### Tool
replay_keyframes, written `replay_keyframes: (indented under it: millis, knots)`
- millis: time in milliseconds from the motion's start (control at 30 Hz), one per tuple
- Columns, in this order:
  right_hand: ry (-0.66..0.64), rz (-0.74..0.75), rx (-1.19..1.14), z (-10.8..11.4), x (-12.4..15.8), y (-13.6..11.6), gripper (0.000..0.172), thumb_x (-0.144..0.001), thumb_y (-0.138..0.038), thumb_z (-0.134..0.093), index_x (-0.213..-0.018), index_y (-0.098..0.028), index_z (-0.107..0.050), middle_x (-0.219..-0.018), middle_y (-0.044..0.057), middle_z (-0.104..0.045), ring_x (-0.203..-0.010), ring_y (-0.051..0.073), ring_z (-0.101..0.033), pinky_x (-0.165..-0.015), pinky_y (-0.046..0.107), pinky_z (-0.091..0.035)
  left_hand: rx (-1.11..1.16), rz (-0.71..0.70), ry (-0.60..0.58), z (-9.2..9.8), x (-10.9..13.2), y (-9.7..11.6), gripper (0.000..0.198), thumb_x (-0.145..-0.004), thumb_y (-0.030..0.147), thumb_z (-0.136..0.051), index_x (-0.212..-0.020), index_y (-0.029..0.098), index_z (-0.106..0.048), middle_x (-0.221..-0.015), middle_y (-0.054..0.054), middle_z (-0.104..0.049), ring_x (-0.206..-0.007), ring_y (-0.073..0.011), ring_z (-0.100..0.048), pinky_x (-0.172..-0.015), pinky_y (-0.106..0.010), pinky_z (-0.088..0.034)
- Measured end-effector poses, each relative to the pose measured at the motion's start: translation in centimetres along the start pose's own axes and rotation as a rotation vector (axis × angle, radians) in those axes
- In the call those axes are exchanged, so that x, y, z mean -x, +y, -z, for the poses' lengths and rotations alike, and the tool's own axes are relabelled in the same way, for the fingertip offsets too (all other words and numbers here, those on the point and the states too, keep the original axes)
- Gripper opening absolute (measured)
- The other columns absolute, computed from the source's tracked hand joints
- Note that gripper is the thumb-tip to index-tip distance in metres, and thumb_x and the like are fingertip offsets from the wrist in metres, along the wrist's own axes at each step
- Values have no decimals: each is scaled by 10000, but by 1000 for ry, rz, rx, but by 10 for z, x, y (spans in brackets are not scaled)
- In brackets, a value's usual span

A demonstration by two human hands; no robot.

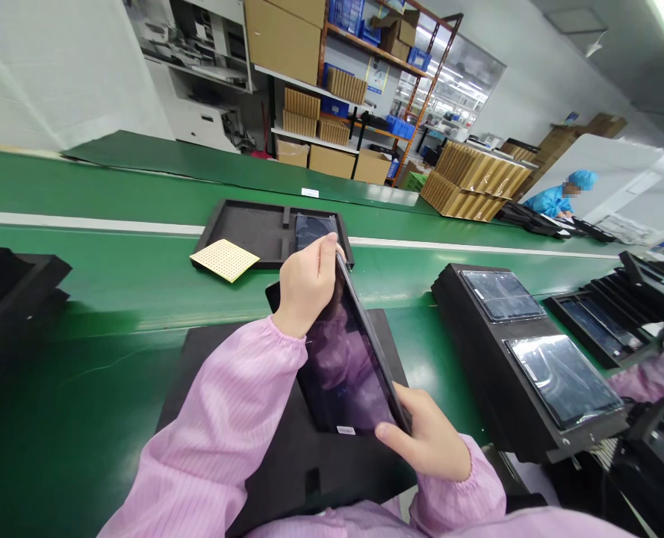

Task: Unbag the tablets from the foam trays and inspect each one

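Observation:
A dark tablet [348, 366] is held tilted in front of me, its glossy screen reflecting pink and a small white label near its lower edge. My left hand [308, 284] is closed at its upper end; part of the grip is hidden. With the thumb over the front, my right hand [424, 433] grips the lower right corner. Beneath the tablet lies a black mat [275, 478]. Just beyond my left hand, a black tray [247, 228] contains another tablet [312, 228]. A yellow sheet of small dots [225, 260] rests over the tray's near left edge.
To the right, a stack of black trays [471, 373] carries two film-covered tablets [564, 373]. More black trays [18, 299] stand at left. Brown cardboard dividers [471, 179] sit farther back on the green bench [113, 314]. A co-worker [556, 198] in blue is at far right.

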State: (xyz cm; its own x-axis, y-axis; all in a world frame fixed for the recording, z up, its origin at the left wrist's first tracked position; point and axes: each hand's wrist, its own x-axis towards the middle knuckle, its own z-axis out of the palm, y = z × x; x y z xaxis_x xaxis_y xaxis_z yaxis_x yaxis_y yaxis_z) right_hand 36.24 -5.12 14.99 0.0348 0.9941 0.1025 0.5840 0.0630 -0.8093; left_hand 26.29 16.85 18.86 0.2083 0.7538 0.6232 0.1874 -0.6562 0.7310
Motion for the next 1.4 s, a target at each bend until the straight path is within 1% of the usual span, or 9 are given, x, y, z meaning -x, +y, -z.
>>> replay_keyframes:
  millis: [167, 267, 433, 767, 1067, 1167, 1267, 1333, 1400]
  knots:
    - [93, -12, 55, 2, -3, -8, 322, -925, -422, -514, -683, -212, -484, -567, -58, -380, -508, 108, -334, -469, 237, -293, 25, -43, -9, 3, 3, 8, 524, -1011, 493, -279, -667, 233, -577, -546, 0, -594, -514, -162, -575, -539, -284, -378]
    - [140, 7, 93, 1, -6, -14, 351, -919, -358, -521, -635, -223, -364, -536, -76, -272, -471, 89, -274, -446, 237, -238, 60, -65, 57, 4, 8, 13, 383, -1014, 446, -328, -812, 233, -575, -596, 26, -584, -512, -143, -563, -531, -266, -386]
    - [169, 60, 151, -5, -13, -26, 295, -913, -325, -529, -673, -221, -393, -540, -80, -307, -462, 84, -312, -458, 238, -244, 116, -98, 89, 7, 19, 26, 251, -1026, 379, -350, -1044, 229, -551, -659, 46, -570, -470, -112, -526, -503, -253, -384]
    - [235, 178, 234, -11, -12, -30, 271, -946, -267, -472, -695, -237, -377, -534, -75, -350, -441, 93, -307, -449, 258, -254, 118, -148, 85, 10, 26, 33, 237, -1021, 298, -360, -1125, 221, -558, -672, 38, -609, -513, -115, -578, -540, -241, -438]
    - [281, 244, 244, -10, -10, -23, 286, -984, -268, -443, -709, -235, -376, -543, -69, -391, -442, 90, -353, -455, 249, -274, 130, -124, 45, 12, 21, 32, 230, -988, 298, -408, -1113, 217, -583, -616, 56, -575, -528, -131, -590, -578, -252, -458]
    - [379, 281, 256, -14, -10, -11, 361, -1015, -312, -417, -670, -239, -341, -512, -72, -364, -407, 89, -351, -429, 246, -274, 107, -76, 116, 16, 12, 24, 254, -971, 346, -436, -1090, 211, -615, -807, -16, -691, -803, -185, -678, -838, -324, -503]
    - [630, 350, 314, -24, -17, 4, 431, -1045, -368, -349, -636, -239, -392, -481, -51, -417, -394, 109, -416, -420, 250, -312, 128, 22, 274, 15, 3, 15, 315, -954, 458, -458, -1033, 211, -636, -1097, -87, -700, -1099, -228, -625, -985, -354, -452]
    - [741, 373, 353, -32, -24, 13, 460, -1044, -376, -328, -629, -235, -465, -470, -25, -474, -400, 132, -469, -422, 262, -345, 238, 114, 226, 12, 0, 13, 437, -953, 578, -398, -914, 213, -636, -1022, -86, -703, -1045, -225, -633, -905, -328, -487]
    - [747, 373, 373, -38, -30, 19, 442, -1021, -364, -379, -642, -222, -556, -481, 4, -542, -418, 154, -524, -428, 270, -384, 330, 203, 127, 7, 1, 16, 586, -916, 715, -336, -709, 222, -576, -772, -59, -667, -797, -200, -631, -713, -296, -500]
